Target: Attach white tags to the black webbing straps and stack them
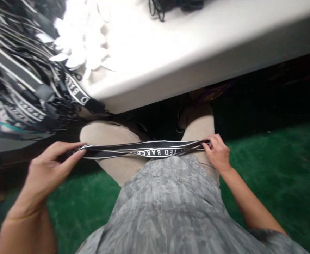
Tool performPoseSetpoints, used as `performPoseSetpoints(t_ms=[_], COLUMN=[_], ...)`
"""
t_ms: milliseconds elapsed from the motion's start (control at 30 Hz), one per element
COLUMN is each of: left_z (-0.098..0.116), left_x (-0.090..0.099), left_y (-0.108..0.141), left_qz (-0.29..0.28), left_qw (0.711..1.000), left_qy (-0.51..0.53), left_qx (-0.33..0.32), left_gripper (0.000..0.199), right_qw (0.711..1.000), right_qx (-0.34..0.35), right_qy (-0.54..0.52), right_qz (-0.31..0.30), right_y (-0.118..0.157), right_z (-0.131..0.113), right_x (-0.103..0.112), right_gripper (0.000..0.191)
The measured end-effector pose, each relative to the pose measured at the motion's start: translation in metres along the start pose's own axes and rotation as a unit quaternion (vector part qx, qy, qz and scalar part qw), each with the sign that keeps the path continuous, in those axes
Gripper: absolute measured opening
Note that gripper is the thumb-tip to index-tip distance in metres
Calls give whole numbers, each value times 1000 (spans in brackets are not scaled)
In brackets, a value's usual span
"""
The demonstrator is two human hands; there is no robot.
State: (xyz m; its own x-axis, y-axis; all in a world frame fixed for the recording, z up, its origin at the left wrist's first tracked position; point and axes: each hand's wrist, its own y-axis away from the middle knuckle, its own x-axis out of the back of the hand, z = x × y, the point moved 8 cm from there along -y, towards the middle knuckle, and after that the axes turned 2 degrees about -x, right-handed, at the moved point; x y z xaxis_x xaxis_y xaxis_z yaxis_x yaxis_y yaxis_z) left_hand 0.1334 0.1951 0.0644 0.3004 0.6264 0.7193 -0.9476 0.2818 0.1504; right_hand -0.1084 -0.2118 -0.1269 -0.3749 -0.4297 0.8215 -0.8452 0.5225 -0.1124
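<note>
A black strap [157, 144] with white edge lines and white lettering stretches across my lap, doubled into at least two layers. Its left end is pinched between the thumb and fingers of my left hand [51, 165]. At the other end, my right hand [217, 151] grips the strap with its fingertips. Between the hands the strap runs nearly level above my thighs, and the lettered layer sags a little below the other. The exact ends are partly hidden by my fingers.
A heap of similar black-and-white straps [17, 67] lies at the upper left. White tags or slips [83, 38] are piled beside it on the white table [155, 70]. Black loops [157, 10] rest at the table's far side. The floor [276, 169] is green.
</note>
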Motion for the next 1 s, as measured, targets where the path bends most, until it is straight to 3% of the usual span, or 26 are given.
performPoseSetpoints(t_ms=[67, 133, 267, 400, 567, 700, 867, 1000], left_z=[-1, -3, -9, -11, -20, -29, -21, -12], left_x=[3, 2, -4, -17, -24, -33, -52, -61], left_y=[-1, -1, 2, 2, -1, 3, 8, 10], left_qz=[-2, -7, -18, -63, -63, -63, -84, -111], left_qw=[994, 991, 997, 998, 993, 974, 950, 930], left_qy=[-85, -104, -55, 14, 53, 150, 242, 298], left_qx=[-62, -88, -53, 15, 85, 155, 181, 184], left_gripper=[24, 22, 17, 17, 22, 24, 25, 22], right_qw=[999, 995, 987, 990, 977, 963, 945, 934], right_qx=[19, 45, 81, 118, 194, 243, 286, 278], right_qy=[19, 49, 117, 75, -5, -20, -72, -140], right_qz=[43, 74, 79, 22, -90, -120, -144, -176], right_y=[3, 4, -4, -21, -34, -40, -45, -47], right_z=[-2, -7, -21, -34, -64, -101, -159, -198], right_x=[4, 10, 14, -2, -41, -58, -71, -79], right_gripper=[8, 10, 13, 9, 22, 22, 24, 23])
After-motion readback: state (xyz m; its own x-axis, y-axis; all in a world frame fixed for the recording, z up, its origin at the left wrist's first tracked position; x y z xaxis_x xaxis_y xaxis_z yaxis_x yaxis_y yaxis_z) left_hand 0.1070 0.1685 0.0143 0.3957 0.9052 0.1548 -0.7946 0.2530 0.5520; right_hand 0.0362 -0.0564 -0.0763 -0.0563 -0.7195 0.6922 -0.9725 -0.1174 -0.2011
